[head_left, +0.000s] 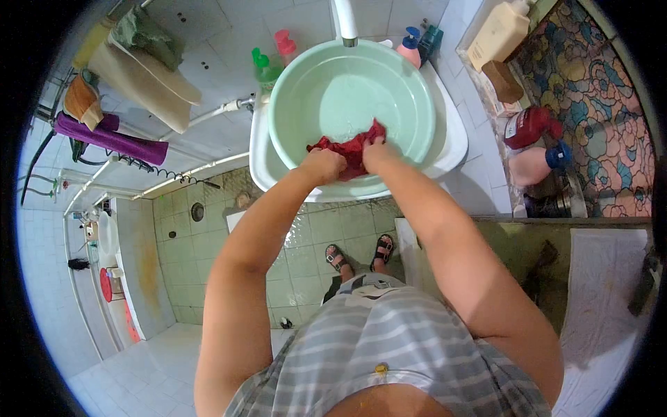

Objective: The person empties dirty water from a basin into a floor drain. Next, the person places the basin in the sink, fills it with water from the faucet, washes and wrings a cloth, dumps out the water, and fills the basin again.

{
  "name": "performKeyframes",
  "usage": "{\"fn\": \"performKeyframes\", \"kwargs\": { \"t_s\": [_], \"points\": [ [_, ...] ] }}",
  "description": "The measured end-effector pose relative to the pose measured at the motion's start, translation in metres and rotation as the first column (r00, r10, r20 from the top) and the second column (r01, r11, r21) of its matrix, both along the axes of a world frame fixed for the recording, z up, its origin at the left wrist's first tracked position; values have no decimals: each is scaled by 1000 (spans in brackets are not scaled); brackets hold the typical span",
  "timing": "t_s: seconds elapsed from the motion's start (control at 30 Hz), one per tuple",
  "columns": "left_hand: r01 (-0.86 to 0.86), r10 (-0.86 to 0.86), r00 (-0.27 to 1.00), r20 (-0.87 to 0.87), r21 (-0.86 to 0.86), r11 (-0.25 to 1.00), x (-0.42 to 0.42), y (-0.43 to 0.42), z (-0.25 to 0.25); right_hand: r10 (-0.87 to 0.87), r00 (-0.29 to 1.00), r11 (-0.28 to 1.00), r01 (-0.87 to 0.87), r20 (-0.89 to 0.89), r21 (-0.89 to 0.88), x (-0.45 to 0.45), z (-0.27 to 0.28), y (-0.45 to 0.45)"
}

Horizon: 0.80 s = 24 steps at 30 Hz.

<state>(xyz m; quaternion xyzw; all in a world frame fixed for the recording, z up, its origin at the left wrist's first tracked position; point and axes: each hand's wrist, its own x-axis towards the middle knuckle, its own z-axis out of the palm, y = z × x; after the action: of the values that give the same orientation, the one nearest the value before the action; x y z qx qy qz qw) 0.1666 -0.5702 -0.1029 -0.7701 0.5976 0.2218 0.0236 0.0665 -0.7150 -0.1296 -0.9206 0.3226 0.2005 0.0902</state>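
Observation:
A dark red cloth (353, 154) is stretched between my two hands at the near side of a pale green basin (283, 104). My left hand (324, 165) is closed on the cloth's left part, and my right hand (379, 154) grips its right part. Both hands are inside the basin's near rim, close to each other, with folds of cloth between them. Shallow water shows in the basin beyond the cloth. The basin rests on a white sink (450, 142), under a white faucet (345, 24).
Pump bottles with green (264, 68) and pink (285, 47) tops stand behind the basin at left, another (409, 48) at right. More bottles (531, 128) line the right ledge. Purple cloth (114, 139) hangs on the left rack. Green tiles (306, 229) cover the floor.

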Motion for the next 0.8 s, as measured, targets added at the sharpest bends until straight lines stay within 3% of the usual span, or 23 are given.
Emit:
{"fn": "performKeyframes", "kwargs": {
  "t_s": [0.1, 0.13, 0.2, 0.23, 0.33, 0.37, 0.4, 0.47, 0.5, 0.53, 0.57, 0.6, 0.63, 0.67, 0.7, 0.73, 0.77, 0.8],
  "points": [
    [-225, 226, 974, 11, -37, 974, 14, -6, -38, 220, 975, 975, -220, -19, -4, 3, 11, -2],
    [-316, 317, 948, 21, -53, 947, 17, -6, -48, 96, 988, 987, -79, 123, -136, -3, 4, -3],
    [-290, 277, 945, 173, 55, 956, 0, -5, -10, 121, 992, 991, -122, 19, 60, -1, 10, 10],
    [-279, 246, 937, 249, 107, 954, -8, -7, 4, 135, 991, 990, -135, 13, 40, 1, 5, 6],
    [-422, 378, 867, 325, 75, 903, -21, -16, -3, 105, 994, 994, -106, 10, 32, 4, 3, 0],
    [-452, 417, 881, 224, 138, 881, -20, -21, -5, 83, 996, 996, -84, 12, 42, 3, 3, 2],
    [-473, 456, 881, 124, 199, 858, -16, -28, -6, 248, 968, 965, -245, -25, 94, 3, 2, 2],
    [-541, 567, 823, -41, 250, 803, -24, -34, 17, 234, 961, 963, -209, 144, -172, -7, 7, -2],
    [-500, 521, 851, -62, 204, 842, -20, -37, 2, 237, 944, 941, -164, 229, -298, -11, 11, -4],
    [-455, 471, 879, -81, 156, 877, -11, -44, -31, 165, 949, 979, -126, 267, -159, -10, 30, -6],
    [-410, 420, 902, -99, 105, 906, -1, -53, -68, -24, 920, 995, -15, 391, 95, -2, 27, -14],
    [-658, 610, 695, -380, 6, 753, 9, -61, -112, -231, 861, 932, 63, 453, 356, 6, 19, -21],
    [-864, 651, 262, -712, 128, 487, 1, -64, -89, -439, 776, 797, 103, 453, 595, 11, 15, -23],
    [-876, 419, -298, -858, 420, 236, -10, -61, -62, -695, 646, 460, 62, 316, 886, 1, 57, -3],
    [-773, 205, -566, -798, 601, 206, -15, -58, -53, -547, 688, 605, -68, 477, 793, -4, 71, 10],
    [-682, 43, -696, -716, 679, 271, -18, -52, -49, -370, 698, 717, -205, 613, 666, -8, 83, 23],
    [-642, -113, -742, -661, 652, 403, -19, -46, -45, -215, 699, 811, -261, 682, 523, -17, 108, 42],
    [-649, -262, -736, -624, 539, 537, -25, -40, -44, -157, 659, 810, -340, 736, 477, -24, 119, 59]
  ]
}}
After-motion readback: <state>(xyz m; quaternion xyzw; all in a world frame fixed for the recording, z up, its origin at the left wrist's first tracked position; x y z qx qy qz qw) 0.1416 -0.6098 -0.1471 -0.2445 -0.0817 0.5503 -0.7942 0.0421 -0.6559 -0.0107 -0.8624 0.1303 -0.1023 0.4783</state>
